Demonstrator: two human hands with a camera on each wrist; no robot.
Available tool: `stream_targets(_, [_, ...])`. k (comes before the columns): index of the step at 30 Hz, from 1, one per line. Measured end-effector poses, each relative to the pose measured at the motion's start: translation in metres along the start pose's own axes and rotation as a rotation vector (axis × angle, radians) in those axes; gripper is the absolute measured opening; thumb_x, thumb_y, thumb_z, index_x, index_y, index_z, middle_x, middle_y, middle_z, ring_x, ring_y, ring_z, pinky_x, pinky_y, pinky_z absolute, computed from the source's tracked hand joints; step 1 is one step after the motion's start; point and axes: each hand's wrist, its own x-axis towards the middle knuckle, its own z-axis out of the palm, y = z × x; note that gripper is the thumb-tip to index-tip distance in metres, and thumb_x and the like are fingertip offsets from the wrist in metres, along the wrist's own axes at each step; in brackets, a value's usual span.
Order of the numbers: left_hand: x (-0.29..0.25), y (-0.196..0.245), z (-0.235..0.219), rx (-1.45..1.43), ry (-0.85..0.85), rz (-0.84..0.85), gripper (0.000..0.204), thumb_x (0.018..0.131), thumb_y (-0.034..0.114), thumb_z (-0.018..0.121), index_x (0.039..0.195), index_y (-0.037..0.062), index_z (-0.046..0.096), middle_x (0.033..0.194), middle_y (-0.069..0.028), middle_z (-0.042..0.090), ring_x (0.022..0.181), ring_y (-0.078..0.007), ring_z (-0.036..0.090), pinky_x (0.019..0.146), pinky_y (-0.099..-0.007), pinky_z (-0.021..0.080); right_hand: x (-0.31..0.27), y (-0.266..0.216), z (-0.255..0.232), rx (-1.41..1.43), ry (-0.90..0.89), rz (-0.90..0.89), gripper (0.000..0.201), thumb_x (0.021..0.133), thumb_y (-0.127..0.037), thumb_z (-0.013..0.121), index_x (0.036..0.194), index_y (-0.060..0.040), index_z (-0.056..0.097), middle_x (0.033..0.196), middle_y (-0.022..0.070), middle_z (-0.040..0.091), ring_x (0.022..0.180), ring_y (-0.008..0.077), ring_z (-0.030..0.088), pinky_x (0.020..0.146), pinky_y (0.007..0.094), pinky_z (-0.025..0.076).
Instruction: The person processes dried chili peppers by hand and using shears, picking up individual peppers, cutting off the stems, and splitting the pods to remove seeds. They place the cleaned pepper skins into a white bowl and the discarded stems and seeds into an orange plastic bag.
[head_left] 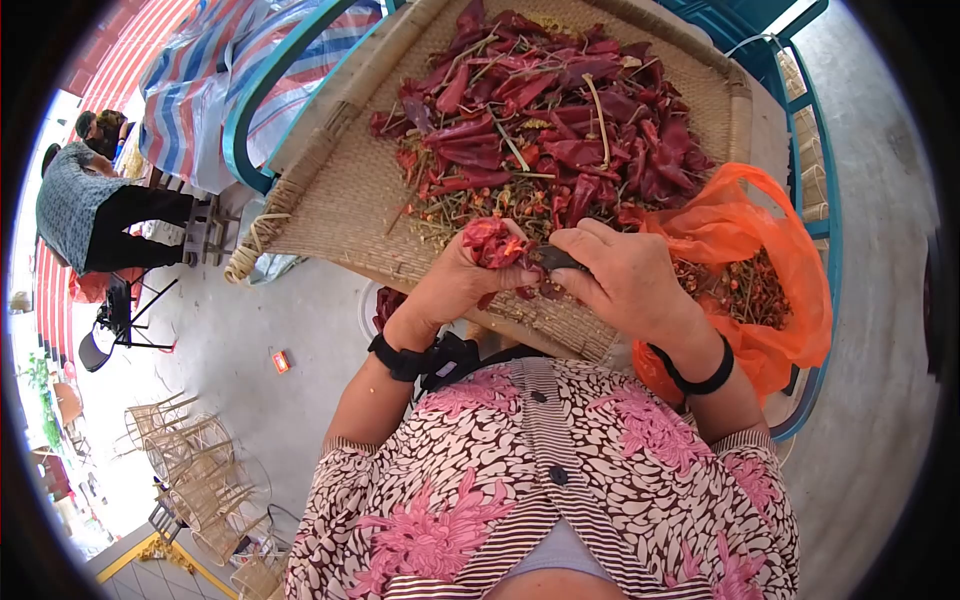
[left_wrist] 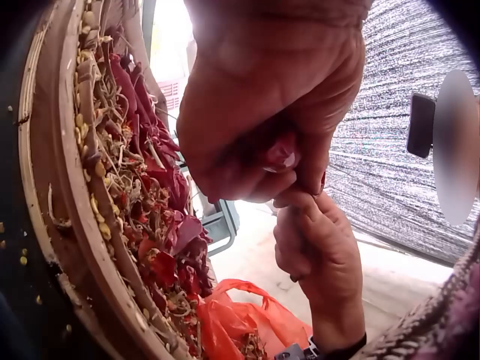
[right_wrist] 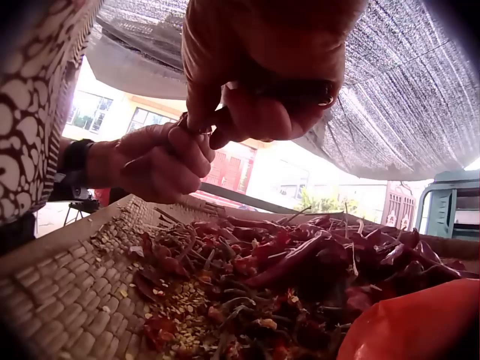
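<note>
My left hand [head_left: 440, 290] grips a bunch of red dried pepper pieces [head_left: 490, 243], with fingers curled round them. Beside it, my right hand [head_left: 632, 280] holds a small dark tool [head_left: 560, 259] whose tip meets the pepper at the left fingertips. In the left wrist view, a red piece [left_wrist: 281, 154] shows inside the left palm, close to the right hand [left_wrist: 319, 244]. The right wrist view has the dark handle [right_wrist: 300, 91] across the curled right fingers; its exact kind cannot be told. Both hands are above the near edge of a woven tray [head_left: 340, 200].
Red dried peppers [head_left: 570, 110] are heaped on the tray, with stems and seeds around them. An orange plastic bag [head_left: 800, 290] with scraps lies at its right. A teal metal frame [head_left: 240, 130] surrounds the tray. Another person [head_left: 80, 205] bends over at far left, near wicker chairs [head_left: 200, 470].
</note>
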Motion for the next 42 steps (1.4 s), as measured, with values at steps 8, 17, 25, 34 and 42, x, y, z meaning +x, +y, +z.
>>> stream_targets(8, [0.001,0.006,-0.005,-0.014,-0.041,-0.136,0.025,0.08,0.006,0.076,0.099,0.0067,0.059,0.085,0.0001,0.065,0.077,-0.0089,0.061,0.069,-0.0252,0.051,-0.002,0.018,0.026,0.876,-0.156,0.262,0.021,0.092,-0.024,0.062,0.1,-0.0056,0.058,0.071,0.0034,0.053,0.06,0.0079,0.052,0.051,0.0281,0.041])
stream_targets(17, [0.006,0.006,-0.01,-0.15,-0.127,0.095,0.022,0.082,0.009,0.075,0.098,0.004,0.061,0.088,-0.0046,0.069,0.083,-0.0133,0.064,0.076,-0.0268,0.05,-0.005,0.007,0.03,2.007,-0.348,0.726,0.021,0.099,-0.029,0.053,0.096,-0.0074,0.055,0.071,-0.0036,0.05,0.043,0.0022,0.034,0.037,0.0193,0.025])
stream_targets(25, [0.002,0.004,-0.007,-0.254,-0.123,0.058,0.022,0.082,0.009,0.075,0.098,0.004,0.061,0.089,-0.0029,0.067,0.08,-0.013,0.063,0.079,-0.0272,0.049,-0.012,-0.009,0.039,2.182,-0.254,0.749,0.025,0.099,-0.031,0.05,0.096,-0.0068,0.055,0.069,-0.0049,0.048,0.042,0.0023,0.032,0.038,0.019,0.025])
stream_targets(34, [-0.015,-0.013,-0.02,0.035,-0.008,0.129,0.021,0.081,0.006,0.075,0.092,0.0057,0.058,0.088,-0.0004,0.057,0.083,-0.0107,0.052,0.073,-0.0269,0.043,-0.007,-0.012,0.039,1.132,0.166,0.53,0.025,0.093,-0.022,0.064,0.105,-0.0022,0.057,0.07,-0.0069,0.047,0.054,0.0012,0.04,0.051,0.0175,0.035])
stream_targets(42, [-0.021,-0.003,-0.018,0.18,-0.035,0.299,0.017,0.081,-0.002,0.07,0.094,0.0027,0.059,0.09,-0.0009,0.055,0.085,-0.0118,0.052,0.077,-0.0267,0.042,0.008,-0.026,0.03,0.539,0.214,0.107,0.021,0.082,-0.008,0.072,0.1,-0.0047,0.063,0.086,0.0045,0.066,0.071,0.0087,0.063,0.061,0.0242,0.049])
